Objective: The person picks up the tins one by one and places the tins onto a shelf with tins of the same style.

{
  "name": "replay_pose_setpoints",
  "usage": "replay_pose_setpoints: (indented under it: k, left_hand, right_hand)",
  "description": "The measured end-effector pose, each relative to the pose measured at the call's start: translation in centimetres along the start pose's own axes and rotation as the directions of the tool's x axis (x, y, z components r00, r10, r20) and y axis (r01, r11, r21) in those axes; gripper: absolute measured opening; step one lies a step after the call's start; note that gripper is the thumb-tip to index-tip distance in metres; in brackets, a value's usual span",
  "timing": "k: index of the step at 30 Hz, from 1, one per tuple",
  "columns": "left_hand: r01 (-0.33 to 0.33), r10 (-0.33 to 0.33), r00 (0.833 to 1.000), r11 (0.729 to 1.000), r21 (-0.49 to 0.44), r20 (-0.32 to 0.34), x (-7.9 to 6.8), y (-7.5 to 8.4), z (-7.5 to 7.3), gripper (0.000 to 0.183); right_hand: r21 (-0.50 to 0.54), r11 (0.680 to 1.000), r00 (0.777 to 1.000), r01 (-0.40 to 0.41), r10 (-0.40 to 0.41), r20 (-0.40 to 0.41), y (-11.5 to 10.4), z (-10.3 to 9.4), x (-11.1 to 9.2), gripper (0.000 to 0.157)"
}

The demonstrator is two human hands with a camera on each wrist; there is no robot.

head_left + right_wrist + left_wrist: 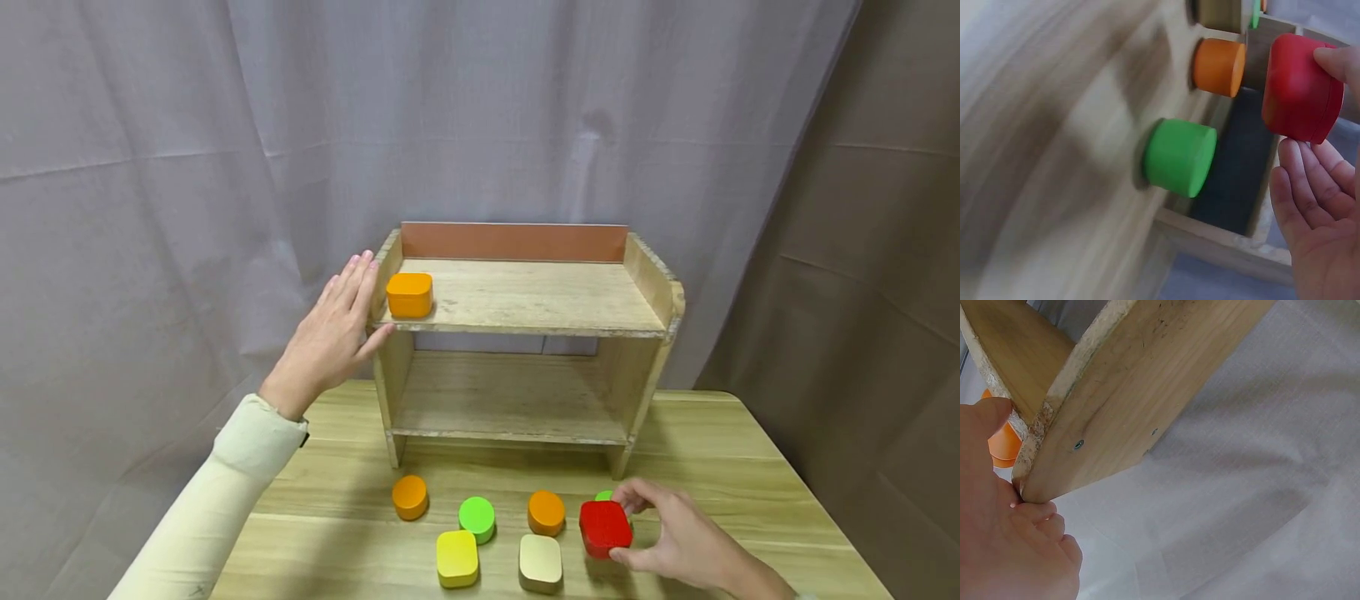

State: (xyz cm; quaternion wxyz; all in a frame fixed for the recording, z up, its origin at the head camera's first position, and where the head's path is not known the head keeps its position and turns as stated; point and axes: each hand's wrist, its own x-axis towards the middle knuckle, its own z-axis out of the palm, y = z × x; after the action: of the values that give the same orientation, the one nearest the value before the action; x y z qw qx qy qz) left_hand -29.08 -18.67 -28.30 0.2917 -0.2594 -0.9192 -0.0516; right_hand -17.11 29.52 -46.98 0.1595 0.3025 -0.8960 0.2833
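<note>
My right hand pinches a red rounded-square block between thumb and fingers. It is lifted off the table in the right wrist view, near a green round block. My left hand holds the left side of a two-tier wooden shelf. Its fingers lie along the outside of the side panel, with the thumb at the upper board's front edge. Just inside that panel, an orange rounded-square block sits on the upper board.
On the wooden table in front of the shelf stand two orange round blocks, another green round block, a yellow square block and a beige square block. Grey curtains hang behind and at the sides.
</note>
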Motion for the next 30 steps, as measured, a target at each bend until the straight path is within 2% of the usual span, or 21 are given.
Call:
replay_pose_setpoints:
  k: [4, 11, 17, 25, 30]
  left_hand:
    - [-0.002, 0.002, 1.0, 1.0, 0.005, -0.002, 0.0, -0.1, 0.1, 0.088]
    - [-0.007, 0.007, 1.0, 1.0, 0.008, -0.01, 0.0, -0.2, 0.0, 0.088]
    - [-0.006, 0.006, 1.0, 1.0, 0.008, -0.004, 0.0, -0.1, 0.1, 0.087]
    - [-0.009, 0.009, 1.0, 1.0, 0.001, 0.001, 0.0, 0.1, 0.0, 0.087]
    - [-0.007, 0.007, 1.0, 1.0, 0.004, 0.005, 0.0, 0.1, 0.0, 0.088]
  right_hand:
    - [0.016, 1.0, 1.0, -0.022, 0.022, 0.015, -0.6, -0.7, 1.0, 0.054]
    - [0.026, 1.0, 1.0, 0.011, -0.012, 0.01, -1.6, -1.8, 2.9, 0.052]
    - [0.021, 0.999, 0.998, -0.05, 0.049, 0.039, -2.9, -3.3, 4.4, 0.05]
    - [-0.003, 0.991, 0.99, -0.132, 0.132, 0.05, -4.9, -6.7, 7.2, 0.047]
    - [-0.027, 0.989, 0.988, -0.143, 0.144, 0.053, -6.2, -8.4, 9.1, 0.046]
